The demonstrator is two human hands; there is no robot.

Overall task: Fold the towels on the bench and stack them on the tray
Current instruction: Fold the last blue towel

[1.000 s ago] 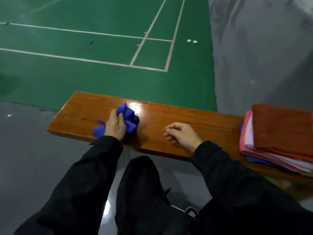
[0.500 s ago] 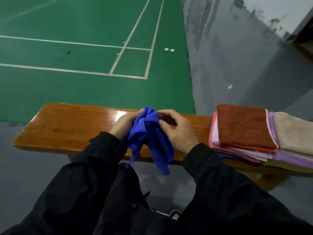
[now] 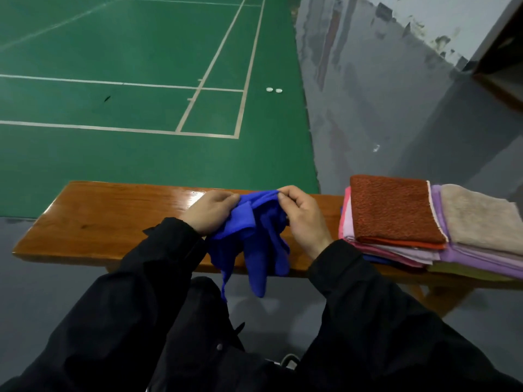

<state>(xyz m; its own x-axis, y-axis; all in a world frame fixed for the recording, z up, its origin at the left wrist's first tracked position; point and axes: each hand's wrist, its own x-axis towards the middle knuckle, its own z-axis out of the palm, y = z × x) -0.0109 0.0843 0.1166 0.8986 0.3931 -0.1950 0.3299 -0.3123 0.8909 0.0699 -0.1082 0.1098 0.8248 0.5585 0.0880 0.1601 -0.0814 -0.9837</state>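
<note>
**Blue towel bunched between both hands over the bench's near edge**

The blue towel [image 3: 254, 236] hangs crumpled in the air above the near edge of the bench [image 3: 113, 222], about midway along its visible length. The left hand [image 3: 210, 212] grips the towel's left side, its fingers curled into the cloth so that the fabric bunches out from under them. The right hand [image 3: 301, 215] pinches the top edge between thumb and forefinger, the other fingers curled behind the fabric. The two hands sit close together, with the top of the towel stretched between them. Below the fingers the cloth falls in loose folds, and two narrow tails dangle past the bench's near edge, in front of the person's dark clothing.

Toward the bench's right end lie folded towels: a rust towel [image 3: 393, 207] tops one pile of pink and pale layers, and a beige towel [image 3: 481, 219] tops a purple pile just beside it, to the right. No tray can be made out beneath them.

No brands, labels or writing can be read anywhere.
</note>
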